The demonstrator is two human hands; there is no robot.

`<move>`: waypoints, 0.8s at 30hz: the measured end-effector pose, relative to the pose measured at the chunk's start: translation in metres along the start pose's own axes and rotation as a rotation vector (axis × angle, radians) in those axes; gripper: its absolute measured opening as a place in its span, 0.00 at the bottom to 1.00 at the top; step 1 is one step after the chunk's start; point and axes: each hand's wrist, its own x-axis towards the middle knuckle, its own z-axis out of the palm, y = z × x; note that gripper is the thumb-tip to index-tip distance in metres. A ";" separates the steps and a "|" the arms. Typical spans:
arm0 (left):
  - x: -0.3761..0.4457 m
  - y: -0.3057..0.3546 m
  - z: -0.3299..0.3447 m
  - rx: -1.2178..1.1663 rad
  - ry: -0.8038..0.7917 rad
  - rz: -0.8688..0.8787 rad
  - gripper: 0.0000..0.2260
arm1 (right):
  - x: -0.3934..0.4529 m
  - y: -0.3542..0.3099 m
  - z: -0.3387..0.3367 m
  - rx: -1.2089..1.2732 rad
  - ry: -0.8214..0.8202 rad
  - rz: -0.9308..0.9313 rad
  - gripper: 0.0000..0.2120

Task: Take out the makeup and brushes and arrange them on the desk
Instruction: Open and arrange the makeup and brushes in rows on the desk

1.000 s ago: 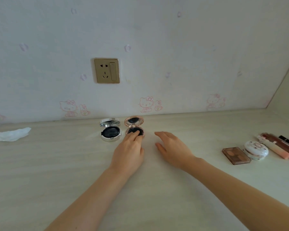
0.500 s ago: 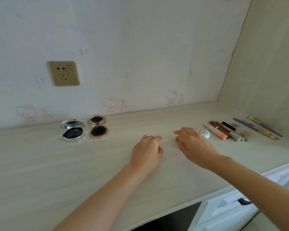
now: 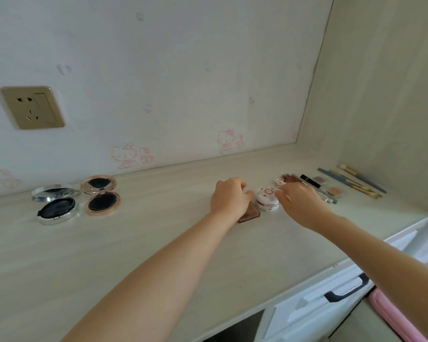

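We count one white round compact point(image 3: 266, 199) between our two hands on the desk point(image 3: 139, 243); our left hand point(image 3: 229, 197), fingers curled, covers a brown palette point(image 3: 250, 214) at its 9 o'clock, grip unclear; our right hand point(image 3: 300, 202) reaches with loosely spread fingers at its 3 o'clock. Two open cushion compacts, silver point(image 3: 56, 204) and rose-gold point(image 3: 101, 195), lie far toward 9 o'clock. No writing is readable

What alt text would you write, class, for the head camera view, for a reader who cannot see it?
A person's left hand covers a brown eyeshadow palette while the right hand reaches beside a round white patterned compact on a pale desk. Two open cushion compacts, silver and rose gold, sit at left; lip products and brushes lie at right.
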 end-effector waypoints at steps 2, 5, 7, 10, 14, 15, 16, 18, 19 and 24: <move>0.009 0.006 0.005 -0.007 -0.073 -0.077 0.22 | 0.005 -0.003 0.002 0.004 -0.007 0.030 0.18; 0.013 0.014 0.012 0.095 -0.133 -0.082 0.27 | 0.009 -0.007 0.005 -0.018 -0.085 0.042 0.19; 0.012 0.015 0.017 0.112 -0.137 -0.050 0.26 | 0.009 -0.007 0.005 0.000 -0.143 0.080 0.18; 0.011 0.017 0.020 0.080 -0.175 -0.055 0.23 | 0.011 -0.009 0.007 0.018 -0.148 0.121 0.17; 0.010 0.019 0.024 0.001 -0.188 -0.101 0.21 | 0.011 -0.014 0.009 0.103 -0.112 0.196 0.15; 0.008 0.020 0.025 -0.020 -0.187 -0.103 0.21 | 0.011 -0.014 0.009 0.132 -0.103 0.220 0.15; 0.007 0.022 0.026 -0.042 -0.181 -0.099 0.21 | 0.011 -0.014 0.009 0.171 -0.100 0.248 0.13; 0.003 0.025 0.026 -0.069 -0.155 -0.069 0.18 | 0.011 -0.012 0.009 0.278 -0.097 0.301 0.09; 0.000 0.027 0.025 -0.075 -0.137 -0.042 0.16 | 0.011 -0.010 0.009 0.346 -0.098 0.325 0.07; -0.009 0.030 0.025 -0.111 -0.029 0.074 0.13 | 0.002 -0.003 0.013 0.606 -0.020 0.341 0.12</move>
